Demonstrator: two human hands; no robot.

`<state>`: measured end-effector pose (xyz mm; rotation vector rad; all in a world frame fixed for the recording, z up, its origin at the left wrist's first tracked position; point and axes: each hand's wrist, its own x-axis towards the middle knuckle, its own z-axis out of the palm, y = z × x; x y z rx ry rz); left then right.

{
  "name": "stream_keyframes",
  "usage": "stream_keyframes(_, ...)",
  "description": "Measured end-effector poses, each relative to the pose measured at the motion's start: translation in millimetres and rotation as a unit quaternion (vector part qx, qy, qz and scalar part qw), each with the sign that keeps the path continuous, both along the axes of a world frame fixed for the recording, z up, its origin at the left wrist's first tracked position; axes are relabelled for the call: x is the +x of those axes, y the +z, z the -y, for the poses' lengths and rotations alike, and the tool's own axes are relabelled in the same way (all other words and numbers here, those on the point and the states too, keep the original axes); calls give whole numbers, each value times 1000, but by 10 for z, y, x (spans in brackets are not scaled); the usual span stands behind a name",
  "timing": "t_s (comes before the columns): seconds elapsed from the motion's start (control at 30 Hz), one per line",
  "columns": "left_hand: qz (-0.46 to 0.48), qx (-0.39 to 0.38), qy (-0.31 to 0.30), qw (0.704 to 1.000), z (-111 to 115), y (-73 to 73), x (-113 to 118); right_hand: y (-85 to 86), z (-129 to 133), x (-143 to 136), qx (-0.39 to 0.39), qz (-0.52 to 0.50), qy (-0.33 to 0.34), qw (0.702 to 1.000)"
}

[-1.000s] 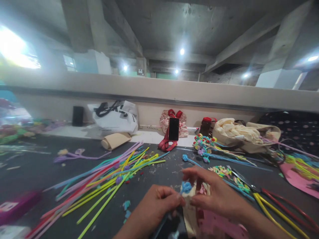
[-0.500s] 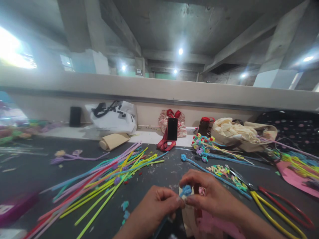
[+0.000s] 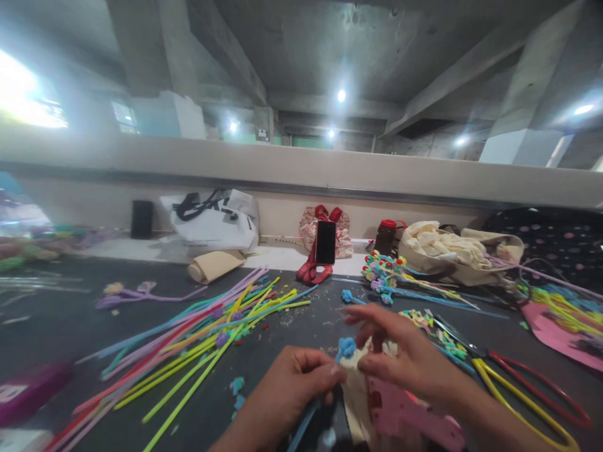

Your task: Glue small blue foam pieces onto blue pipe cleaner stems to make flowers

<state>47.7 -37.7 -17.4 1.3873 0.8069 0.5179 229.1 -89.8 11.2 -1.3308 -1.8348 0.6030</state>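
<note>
My left hand [image 3: 301, 383] is closed in a pinch on a blue fuzzy pipe-cleaner flower. Its knotted blue head [image 3: 346, 347] shows above the fingertips, and a blue stem [image 3: 304, 424] hangs below. My right hand [image 3: 400, 351] is just to the right, fingers apart and holding nothing. Beneath it lie a cream cloth-like piece [image 3: 357, 402] and a pink plastic thing [image 3: 400, 411], partly hidden by the hand. Behind the right fingers, another blue flower [image 3: 347, 295] lies on the dark table, its stem partly covered.
Many coloured pipe cleaners [image 3: 188, 351] spread across the left. Scissors [image 3: 513, 370] with red and yellow handles lie at right, near small cut pieces [image 3: 417, 319]. Finished bunches [image 3: 384, 276], a phone [image 3: 325, 243], a bottle [image 3: 386, 237] and a white bag [image 3: 214, 220] stand behind.
My right hand has let go of the blue flower and opened, moving slightly right and up. My left hand still pinches the flower. More of the pink thing shows.
</note>
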Motion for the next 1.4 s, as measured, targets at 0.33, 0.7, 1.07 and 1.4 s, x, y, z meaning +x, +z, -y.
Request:
stream_keyframes(0.33,108,-140,24,984,-31,6,-36,-14,-72,35,-9,-45,-68,997)
stream_keyframes(0.7,127,-184,7,975,-68,-9,-69,-120,-77,-39,-33,-6,-48,998)
stream_keyframes(1.07,166,-257,42,951,-104,-30,-87,-178,-95,-25,-30,153,-48,987)
stream_keyframes(1.4,212,-229,88,946,-220,56,-226,-234,-173,190,6,343,-166,924)
